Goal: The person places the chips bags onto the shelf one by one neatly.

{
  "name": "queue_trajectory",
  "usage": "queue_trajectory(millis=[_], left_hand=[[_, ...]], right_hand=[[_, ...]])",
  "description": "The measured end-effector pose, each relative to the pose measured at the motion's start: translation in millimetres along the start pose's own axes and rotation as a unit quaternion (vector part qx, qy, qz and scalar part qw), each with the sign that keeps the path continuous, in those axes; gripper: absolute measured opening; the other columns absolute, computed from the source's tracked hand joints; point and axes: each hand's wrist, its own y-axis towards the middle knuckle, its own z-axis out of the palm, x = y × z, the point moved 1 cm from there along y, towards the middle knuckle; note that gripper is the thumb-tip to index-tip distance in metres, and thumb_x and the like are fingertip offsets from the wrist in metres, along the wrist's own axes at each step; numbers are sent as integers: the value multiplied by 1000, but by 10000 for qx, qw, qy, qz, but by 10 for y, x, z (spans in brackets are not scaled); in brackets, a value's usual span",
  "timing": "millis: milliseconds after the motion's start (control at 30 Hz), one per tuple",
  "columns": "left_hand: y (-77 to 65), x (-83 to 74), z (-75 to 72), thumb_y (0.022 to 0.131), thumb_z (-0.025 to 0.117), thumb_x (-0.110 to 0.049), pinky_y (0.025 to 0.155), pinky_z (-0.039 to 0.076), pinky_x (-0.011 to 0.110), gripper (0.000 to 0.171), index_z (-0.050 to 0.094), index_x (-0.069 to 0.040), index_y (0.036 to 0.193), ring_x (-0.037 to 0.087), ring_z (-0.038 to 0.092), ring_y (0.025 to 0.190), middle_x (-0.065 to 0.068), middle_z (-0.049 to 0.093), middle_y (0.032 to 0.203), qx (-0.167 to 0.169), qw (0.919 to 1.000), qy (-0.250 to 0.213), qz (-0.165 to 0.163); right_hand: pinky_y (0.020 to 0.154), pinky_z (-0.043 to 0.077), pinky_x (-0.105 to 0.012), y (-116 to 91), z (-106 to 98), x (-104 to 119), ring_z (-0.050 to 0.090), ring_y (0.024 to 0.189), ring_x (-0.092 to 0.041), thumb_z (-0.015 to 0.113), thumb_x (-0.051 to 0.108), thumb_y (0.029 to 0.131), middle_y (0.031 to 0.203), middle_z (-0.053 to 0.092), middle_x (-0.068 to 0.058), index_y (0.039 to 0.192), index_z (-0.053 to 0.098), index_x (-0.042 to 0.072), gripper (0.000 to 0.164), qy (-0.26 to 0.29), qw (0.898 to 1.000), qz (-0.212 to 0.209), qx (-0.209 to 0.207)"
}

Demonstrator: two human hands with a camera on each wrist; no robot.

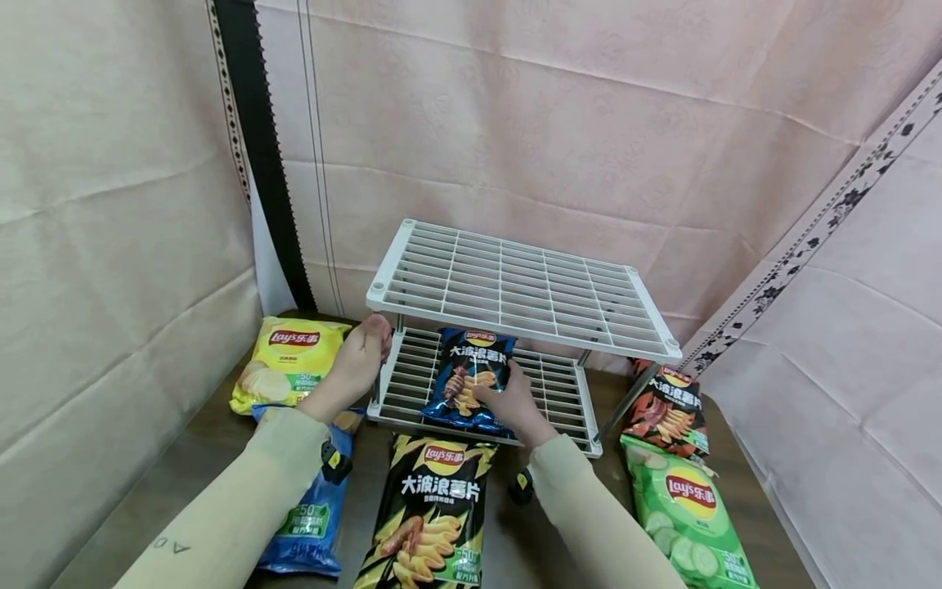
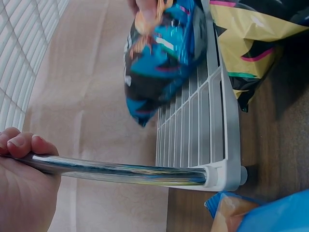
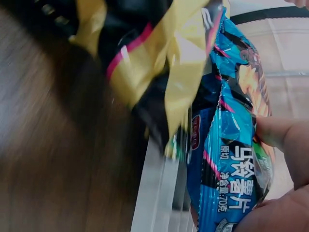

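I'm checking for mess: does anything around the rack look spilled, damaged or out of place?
Nothing stands out. I see no spills or tears, and the rack looks unbroken. The right hand holds an intact-looking dark blue bag. The left sleeve partly hides the lighter blue bag.

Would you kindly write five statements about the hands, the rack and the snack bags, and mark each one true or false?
1. The right hand holds the blue-and-black bag. True.
2. The gold-and-black bag lies on the rack's upper shelf. False: it is in front of the rack.
3. The left hand grips a metal post of the rack. True.
4. The green bag is to the left of the rack. False: it lies on the table, to the right in the head view.
5. The yellow bag is to the left of the rack in the head view. True.
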Motion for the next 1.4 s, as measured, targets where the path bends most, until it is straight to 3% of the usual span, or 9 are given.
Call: queue_trajectory(millis=[233,400,500,800,967,1100,1300,1400], left_hand=[[92,271,21,98,13,-37,56,32,32,48,40,-2,80,24,38,57,10,37,64,57,9999,124,106],[110,338,40,97,14,-41,57,33,32,47,39,-6,77,26,38,57,10,36,63,-93,9999,101,61],[99,314,44,97,15,-39,57,33,31,46,38,-5,77,24,38,57,9,35,63,-90,9999,62,10],[0,3,24,99,16,-32,58,33,31,48,38,6,79,24,37,58,11,36,65,45,9999,-143,60],[-16,-31,1,99,17,-29,58,32,31,47,38,7,79,24,37,58,11,35,65,1,9999,-69,75],[-13,-22,-8,99,16,-29,57,32,31,47,38,8,80,24,37,57,11,35,65,45,9999,-111,99],[-2,23,-2,99,15,-30,55,31,30,49,37,7,77,22,33,54,10,34,62,46,9998,-146,149],[25,86,5,99,15,-32,54,31,31,49,37,5,76,22,33,53,10,34,61,48,9998,-111,172]], right_hand=[[89,35,-49,73,221,169,18,128,-34,64,46,78,145,2,-15,143,3,16,94,138,9995,-123,257],[89,35,-49,107,324,253,19,128,-35,64,47,77,145,2,-17,143,3,17,95,73,9995,-121,281],[90,34,-49,83,368,295,19,128,-35,64,48,77,145,1,-18,143,2,17,96,-19,9994,-81,324],[88,36,-49,39,402,362,24,125,-36,64,48,77,144,4,-19,143,3,15,95,-1,9988,-155,468],[89,36,-48,8,333,314,22,128,-33,62,52,76,145,8,-14,143,3,17,96,94,9977,-251,616],[90,36,-47,-75,193,275,29,126,-31,62,53,76,144,16,-13,143,4,19,95,162,9975,-327,611],[85,42,-43,-276,-58,186,42,117,-25,61,59,73,138,28,-12,142,9,25,94,136,9978,-187,618],[84,42,-43,-420,-147,162,42,116,-27,62,58,73,136,30,-15,142,11,21,94,60,9979,-207,607]])
